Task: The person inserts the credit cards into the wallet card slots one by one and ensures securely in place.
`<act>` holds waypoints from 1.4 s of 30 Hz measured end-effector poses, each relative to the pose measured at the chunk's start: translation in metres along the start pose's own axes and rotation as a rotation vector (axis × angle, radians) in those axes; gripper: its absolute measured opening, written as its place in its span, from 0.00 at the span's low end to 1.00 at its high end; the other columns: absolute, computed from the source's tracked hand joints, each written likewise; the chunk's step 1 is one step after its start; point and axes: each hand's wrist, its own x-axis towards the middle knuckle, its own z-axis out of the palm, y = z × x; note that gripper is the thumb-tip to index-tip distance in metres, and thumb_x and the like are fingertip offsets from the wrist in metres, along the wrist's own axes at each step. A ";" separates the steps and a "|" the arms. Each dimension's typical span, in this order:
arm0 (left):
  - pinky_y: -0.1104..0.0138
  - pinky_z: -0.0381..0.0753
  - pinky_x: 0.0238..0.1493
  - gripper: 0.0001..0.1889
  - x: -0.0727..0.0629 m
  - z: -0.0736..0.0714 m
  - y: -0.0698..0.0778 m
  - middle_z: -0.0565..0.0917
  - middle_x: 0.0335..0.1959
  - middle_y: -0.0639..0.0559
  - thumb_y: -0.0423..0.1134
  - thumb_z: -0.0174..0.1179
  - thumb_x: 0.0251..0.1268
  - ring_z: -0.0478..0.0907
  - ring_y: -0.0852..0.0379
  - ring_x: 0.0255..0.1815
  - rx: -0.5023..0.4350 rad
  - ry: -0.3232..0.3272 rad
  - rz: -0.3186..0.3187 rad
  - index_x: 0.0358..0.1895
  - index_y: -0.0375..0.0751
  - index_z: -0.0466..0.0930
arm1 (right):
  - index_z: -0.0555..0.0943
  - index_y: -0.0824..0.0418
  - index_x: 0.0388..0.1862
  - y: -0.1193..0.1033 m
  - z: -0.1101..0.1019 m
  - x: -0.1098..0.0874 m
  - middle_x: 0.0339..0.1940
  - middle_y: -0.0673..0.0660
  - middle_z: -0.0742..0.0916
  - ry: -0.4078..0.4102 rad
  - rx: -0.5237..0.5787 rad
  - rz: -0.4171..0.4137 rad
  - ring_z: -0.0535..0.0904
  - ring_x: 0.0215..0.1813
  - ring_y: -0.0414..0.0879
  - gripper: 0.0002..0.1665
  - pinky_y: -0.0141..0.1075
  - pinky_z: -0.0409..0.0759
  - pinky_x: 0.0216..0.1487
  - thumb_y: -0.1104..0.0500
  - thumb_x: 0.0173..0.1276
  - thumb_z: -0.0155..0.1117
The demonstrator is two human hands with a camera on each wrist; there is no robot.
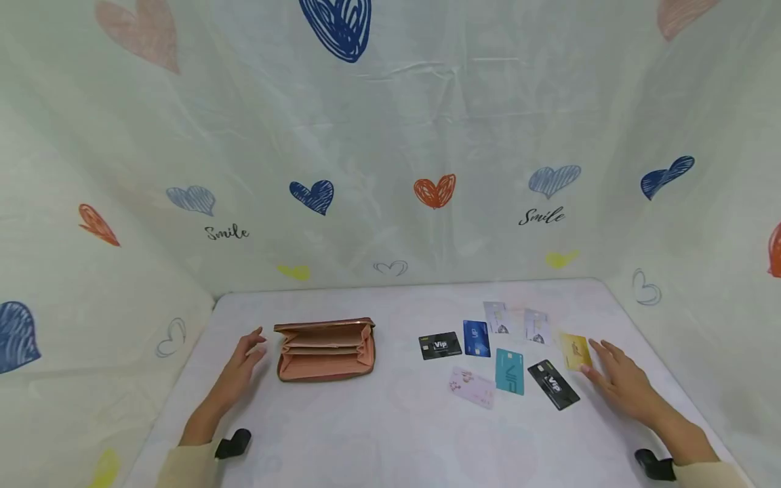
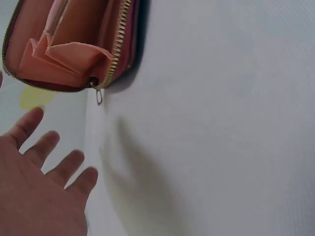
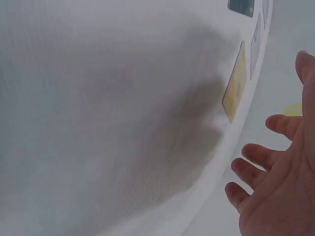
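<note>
Left hand (image 1: 234, 376) and right hand (image 1: 625, 386) grasp nothing, fingers loosely extended. At the right's nine o'clock lie a flat black "Vip" card (image 1: 554, 384) and teal "VIP" card (image 1: 509, 371); at ten, a gold card (image 1: 573, 352). At the left's three, a peach-lined, metal-zipped wallet (image 1: 326, 369) gapes. Beyond, wrinkled sheeting (image 1: 366, 230) reads "Smile".

Cameras: head and both wrists.
Head view looks forward and down, farther off, across the tabletop (image 1: 366, 434). Left wrist: close, past my left hand (image 1: 234, 371), sharing the wallet (image 1: 326, 369) with head; right wrist: close, past my right hand (image 1: 624, 384), sharing the yellow card (image 1: 575, 351).
</note>
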 end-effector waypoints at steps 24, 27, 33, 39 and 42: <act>0.86 0.64 0.60 0.36 0.006 0.022 -0.004 0.57 0.81 0.25 0.27 0.61 0.74 0.55 0.26 0.80 -0.231 -0.010 0.069 0.79 0.25 0.56 | 0.68 0.75 0.74 -0.055 0.009 -0.014 0.64 0.76 0.76 -0.066 0.135 0.046 0.76 0.61 0.71 0.43 0.69 0.76 0.62 0.55 0.69 0.76; 0.85 0.65 0.60 0.38 0.009 0.023 -0.007 0.55 0.82 0.27 0.26 0.63 0.73 0.56 0.26 0.79 -0.229 -0.007 0.091 0.81 0.28 0.53 | 0.68 0.75 0.74 -0.060 0.012 -0.014 0.63 0.75 0.77 -0.066 0.129 0.040 0.77 0.58 0.68 0.43 0.67 0.77 0.60 0.56 0.68 0.77; 0.83 0.67 0.59 0.45 0.011 0.024 -0.006 0.54 0.83 0.30 0.25 0.69 0.67 0.59 0.30 0.77 -0.204 -0.007 0.119 0.82 0.32 0.51 | 0.70 0.75 0.73 -0.061 0.017 -0.015 0.60 0.74 0.79 -0.089 0.108 0.050 0.79 0.56 0.66 0.44 0.64 0.80 0.56 0.57 0.66 0.78; 0.61 0.71 0.69 0.49 0.016 0.025 -0.006 0.53 0.83 0.30 0.26 0.72 0.64 0.55 0.29 0.80 -0.146 -0.018 0.066 0.82 0.32 0.49 | 0.70 0.75 0.72 -0.061 0.017 -0.015 0.60 0.75 0.79 -0.109 0.094 0.057 0.79 0.58 0.69 0.44 0.65 0.79 0.57 0.56 0.65 0.78; 0.42 0.61 0.76 0.50 0.022 0.027 -0.006 0.50 0.84 0.28 0.26 0.72 0.64 0.48 0.29 0.84 -0.141 -0.032 0.045 0.82 0.31 0.46 | 0.70 0.76 0.72 -0.061 0.017 -0.015 0.59 0.75 0.79 -0.104 0.092 0.050 0.79 0.57 0.68 0.44 0.65 0.79 0.56 0.57 0.64 0.79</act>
